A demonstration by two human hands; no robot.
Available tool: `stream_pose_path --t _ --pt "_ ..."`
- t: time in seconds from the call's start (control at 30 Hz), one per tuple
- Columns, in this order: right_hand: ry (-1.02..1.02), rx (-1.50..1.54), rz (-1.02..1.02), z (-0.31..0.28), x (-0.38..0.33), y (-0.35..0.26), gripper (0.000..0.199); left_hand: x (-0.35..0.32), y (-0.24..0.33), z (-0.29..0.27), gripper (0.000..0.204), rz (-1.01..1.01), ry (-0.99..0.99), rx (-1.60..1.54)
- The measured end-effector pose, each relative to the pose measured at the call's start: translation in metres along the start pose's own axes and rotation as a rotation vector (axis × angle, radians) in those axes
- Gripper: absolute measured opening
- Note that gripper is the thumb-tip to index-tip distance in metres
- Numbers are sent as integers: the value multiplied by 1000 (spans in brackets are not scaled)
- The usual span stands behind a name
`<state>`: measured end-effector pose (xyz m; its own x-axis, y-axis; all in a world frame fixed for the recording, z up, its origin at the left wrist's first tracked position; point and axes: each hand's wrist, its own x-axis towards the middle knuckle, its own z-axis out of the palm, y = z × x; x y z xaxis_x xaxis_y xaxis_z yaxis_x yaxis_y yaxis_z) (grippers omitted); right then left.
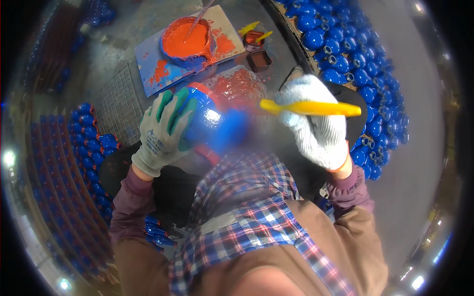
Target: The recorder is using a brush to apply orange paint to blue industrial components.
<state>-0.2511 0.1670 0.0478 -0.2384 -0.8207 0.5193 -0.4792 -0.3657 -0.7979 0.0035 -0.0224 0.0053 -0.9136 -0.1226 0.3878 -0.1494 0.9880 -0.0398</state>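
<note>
My left hand [167,129], in a white glove with green-coated fingers, is closed round the side of a glossy blue rounded vessel [205,116]. Red bands show along the vessel's edges, and its near right part is blurred. To its right, my right hand [316,123] wears a white knit glove with an orange cuff. Its fingers grip a yellow tool [323,108] with a slim handle, lying roughly level. The tool's kind is unclear, and the gloved fingers hide part of it. A gap separates the tool from the vessel.
Ahead, a tub of orange-red paint [185,39] with a stick stands on a paint-spattered board [227,29]. Beside it are small tins [259,60] and yellow tools [249,27]. A wire grid [118,103] lies left. Blue vessels [363,74] crowd the right; more [89,133] line the left.
</note>
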Motion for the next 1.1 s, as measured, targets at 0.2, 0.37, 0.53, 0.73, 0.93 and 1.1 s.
stream_pose_path --t 0.2,0.37,0.53,0.73,0.93,1.1 --pt "166 -314 -57 21 -22 -4 23 1 3 10 80 -137 84 -120" --pt "272 -282 17 43 -34 7 27 3 12 16 85 -366 83 -354" --pt "233 -323 -7 56 -29 18 26 -2 23 25 85 -735 17 -803" --pt "156 -413 -56 67 -14 33 26 -6 17 41 78 -899 -29 -1081" --pt "84 -449 -123 65 -7 45 30 7 22 37 42 -1080 158 -1897" --pt "258 -396 -96 56 -19 53 29 20 21 31 71 -1262 177 -2312"
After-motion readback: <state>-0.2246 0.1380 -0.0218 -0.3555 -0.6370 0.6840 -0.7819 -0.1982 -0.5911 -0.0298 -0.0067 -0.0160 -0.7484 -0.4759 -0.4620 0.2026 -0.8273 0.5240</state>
